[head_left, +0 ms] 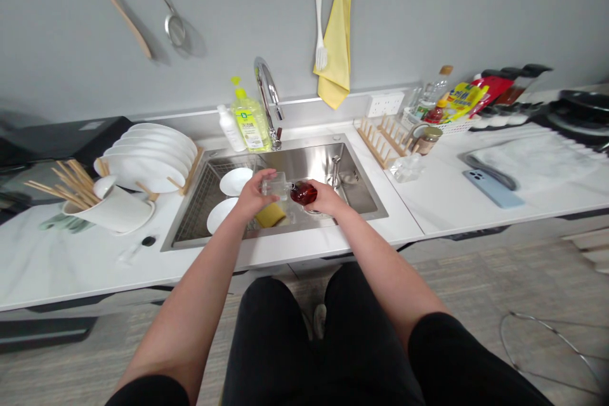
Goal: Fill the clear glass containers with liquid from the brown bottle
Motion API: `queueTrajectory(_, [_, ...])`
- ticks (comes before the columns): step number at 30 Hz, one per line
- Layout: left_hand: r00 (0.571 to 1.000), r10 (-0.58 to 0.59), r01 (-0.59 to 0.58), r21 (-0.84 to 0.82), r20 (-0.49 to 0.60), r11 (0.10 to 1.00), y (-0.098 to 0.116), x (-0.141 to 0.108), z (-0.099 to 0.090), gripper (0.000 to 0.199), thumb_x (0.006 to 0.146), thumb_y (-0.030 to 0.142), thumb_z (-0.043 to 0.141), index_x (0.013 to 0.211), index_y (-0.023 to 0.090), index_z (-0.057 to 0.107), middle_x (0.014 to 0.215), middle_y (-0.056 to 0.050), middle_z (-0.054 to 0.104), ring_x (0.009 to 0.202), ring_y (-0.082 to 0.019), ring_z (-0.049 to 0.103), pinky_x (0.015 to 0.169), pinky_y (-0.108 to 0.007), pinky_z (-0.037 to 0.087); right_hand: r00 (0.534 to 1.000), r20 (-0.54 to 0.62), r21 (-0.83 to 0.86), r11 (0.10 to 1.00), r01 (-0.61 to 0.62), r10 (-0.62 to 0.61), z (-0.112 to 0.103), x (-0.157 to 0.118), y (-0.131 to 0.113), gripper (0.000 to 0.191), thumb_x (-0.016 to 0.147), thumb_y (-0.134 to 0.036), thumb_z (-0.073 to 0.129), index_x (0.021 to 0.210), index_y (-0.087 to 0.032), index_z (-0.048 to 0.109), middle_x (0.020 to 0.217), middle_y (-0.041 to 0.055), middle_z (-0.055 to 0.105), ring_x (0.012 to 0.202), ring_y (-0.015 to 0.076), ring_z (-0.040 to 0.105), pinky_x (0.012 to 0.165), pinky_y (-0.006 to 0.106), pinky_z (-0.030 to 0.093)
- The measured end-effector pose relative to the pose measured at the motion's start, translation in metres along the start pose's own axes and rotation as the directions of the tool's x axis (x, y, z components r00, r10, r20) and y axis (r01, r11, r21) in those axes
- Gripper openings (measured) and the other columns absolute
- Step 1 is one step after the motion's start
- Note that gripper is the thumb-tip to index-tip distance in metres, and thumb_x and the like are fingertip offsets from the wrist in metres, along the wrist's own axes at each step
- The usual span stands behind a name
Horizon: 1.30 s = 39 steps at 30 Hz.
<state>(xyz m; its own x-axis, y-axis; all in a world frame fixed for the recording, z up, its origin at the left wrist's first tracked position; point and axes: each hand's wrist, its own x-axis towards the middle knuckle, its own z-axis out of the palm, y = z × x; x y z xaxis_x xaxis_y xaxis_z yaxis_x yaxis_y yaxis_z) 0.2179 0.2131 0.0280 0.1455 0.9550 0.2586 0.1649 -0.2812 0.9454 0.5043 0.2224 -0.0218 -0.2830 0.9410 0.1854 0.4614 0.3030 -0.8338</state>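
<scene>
Right over the sink now: the left hand [251,195] has its grip closed around a clear glass piece [275,186], and the right hand [327,198] has its grip curled over a dark red glass bulb [303,193]. The two pieces meet above the basin, and with the fingers covering part of them, I can't call whether that's one vessel or two. Just below sits one yellow sponge [270,215], partly hidden by the left hand, with two white plates [235,181] in the stainless steel sink [309,158]. Out on the left of the desk [61,266], there are about five white plates [145,165] standing in a wooden rack, overlapping too much for a firm count, and a white holder [124,210] full of wooden chopsticks [71,184]. Behind the sink, we've got one chrome faucet [269,92], one yellow-green dish soap bottle [250,120] and one white pump bottle [231,128]. Over to the right lies one blue phone [492,188], and the far bottles and packets [461,101] are blurred, some cut off by the frame. Up on the wall hangs one yellow towel [335,38].
</scene>
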Motion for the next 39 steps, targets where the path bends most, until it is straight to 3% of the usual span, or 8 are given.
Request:
queueTrajectory(12, [1.000,-0.001,0.000,0.034,0.029,0.999,0.005,0.008,-0.002,0.084,0.058,0.026,0.101,0.138,0.026,0.075,0.145,-0.014,0.076,0.144,-0.042,0.065,0.112,-0.054,0.055,0.999,0.009,0.080,0.996,-0.037,0.036,-0.001,-0.001,-0.003,0.083,0.062,-0.012,0.096,0.141,-0.029,0.075,0.124,0.0012,0.086,0.114,0.0283,0.083,0.106,0.043,0.064])
queueTrajectory(27, [0.999,-0.012,0.010,0.067,0.034,0.998,0.015,0.010,-0.003,0.084,0.057,0.025,0.101,0.137,0.027,0.076,0.143,-0.013,0.077,0.140,-0.042,0.067,0.110,-0.052,0.056,0.999,-0.003,0.046,0.998,-0.031,0.032,-0.003,-0.001,-0.007,0.085,0.059,-0.014,0.101,0.139,-0.029,0.077,0.126,0.0023,0.086,0.115,0.0302,0.083,0.107,0.044,0.063])
queueTrajectory(39, [0.997,0.031,-0.041,0.140,0.073,0.989,0.014,0.017,-0.009,0.086,0.058,0.026,0.103,0.140,0.026,0.076,0.142,-0.012,0.077,0.137,-0.039,0.069,0.117,-0.052,0.052,1.000,-0.004,0.090,0.996,-0.011,0.011,-0.002,-0.001,-0.003,0.081,0.061,-0.013,0.098,0.138,-0.027,0.077,0.125,0.0020,0.086,0.113,0.0283,0.082,0.106,0.042,0.062])
